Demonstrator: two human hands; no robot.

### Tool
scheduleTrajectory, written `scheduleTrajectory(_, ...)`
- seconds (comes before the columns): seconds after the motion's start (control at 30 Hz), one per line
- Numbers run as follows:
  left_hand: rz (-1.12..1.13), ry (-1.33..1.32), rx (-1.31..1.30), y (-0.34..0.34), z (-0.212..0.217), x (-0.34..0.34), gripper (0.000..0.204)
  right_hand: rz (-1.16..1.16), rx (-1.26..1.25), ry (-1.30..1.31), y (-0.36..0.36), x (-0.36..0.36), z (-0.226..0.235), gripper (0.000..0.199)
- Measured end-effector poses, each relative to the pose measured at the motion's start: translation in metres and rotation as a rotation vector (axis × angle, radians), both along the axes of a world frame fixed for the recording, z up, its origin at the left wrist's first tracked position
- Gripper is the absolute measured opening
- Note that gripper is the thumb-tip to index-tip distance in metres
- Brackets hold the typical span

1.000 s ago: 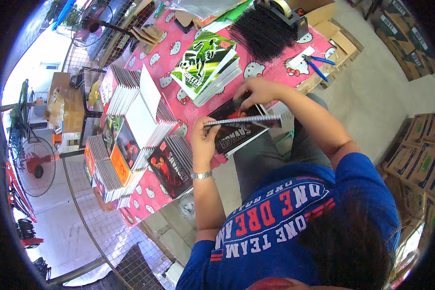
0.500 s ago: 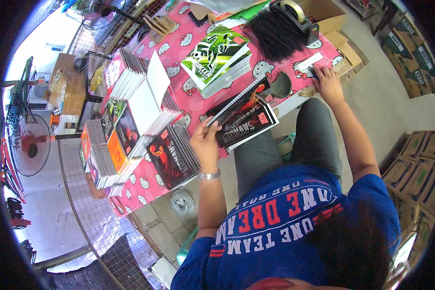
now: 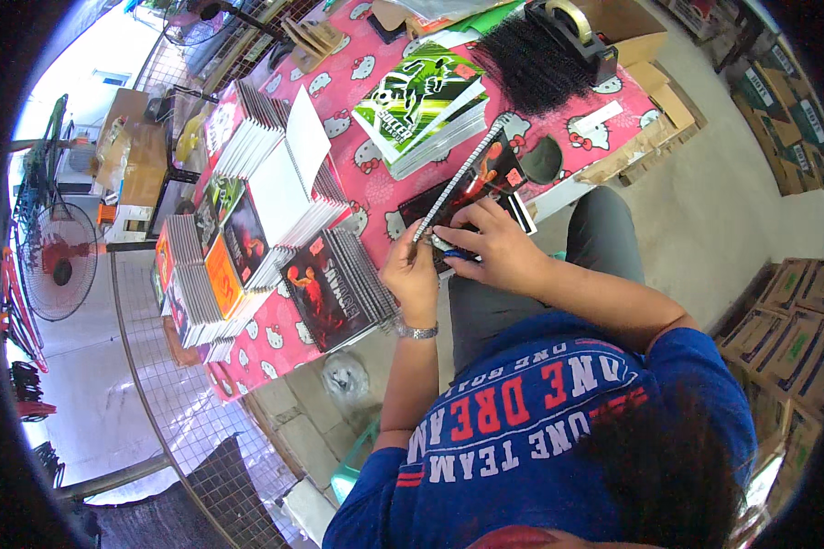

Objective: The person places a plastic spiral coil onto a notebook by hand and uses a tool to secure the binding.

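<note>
Right hand (image 3: 496, 249), having come back from the tabletop's (image 3: 389, 188) far edge, is pressing spread fingers onto the spiral notebook (image 3: 471, 183); left hand (image 3: 414, 274) is still pinching its spine just beside them.

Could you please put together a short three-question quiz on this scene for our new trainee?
1. True or false: both hands are on the spiral notebook.
2. Which lies nearest the tape dispenser? A) the standing fan B) the black bristly bundle C) the wristwatch
3. Fill in: the stack of green-covered notebooks rests on a ____ tablecloth.

Key
1. True: the left hand grips the spiral's near end, and the right hand rests on the cover.
2. B, the black bristly bundle.
3. Pink: the pink tablecloth.
</note>
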State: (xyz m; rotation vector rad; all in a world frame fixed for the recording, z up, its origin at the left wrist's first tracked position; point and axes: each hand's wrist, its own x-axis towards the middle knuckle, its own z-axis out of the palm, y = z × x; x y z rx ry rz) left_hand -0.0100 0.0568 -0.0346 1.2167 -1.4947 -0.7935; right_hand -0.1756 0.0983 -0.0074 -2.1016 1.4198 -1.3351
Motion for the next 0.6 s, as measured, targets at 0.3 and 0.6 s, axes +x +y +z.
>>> scheduleTrajectory(0.3,0.017,-0.131,-0.083,0.000,0.005,0.001,0.026,0.322,0.772,-0.750,-0.007,0.007,-0.006,0.036)
scheduleTrajectory(0.6,-0.037,-0.451,-0.330,-0.001,0.161,0.068,0.018,-0.083,0.390,0.072,-0.006,-0.136,-0.030,0.039)
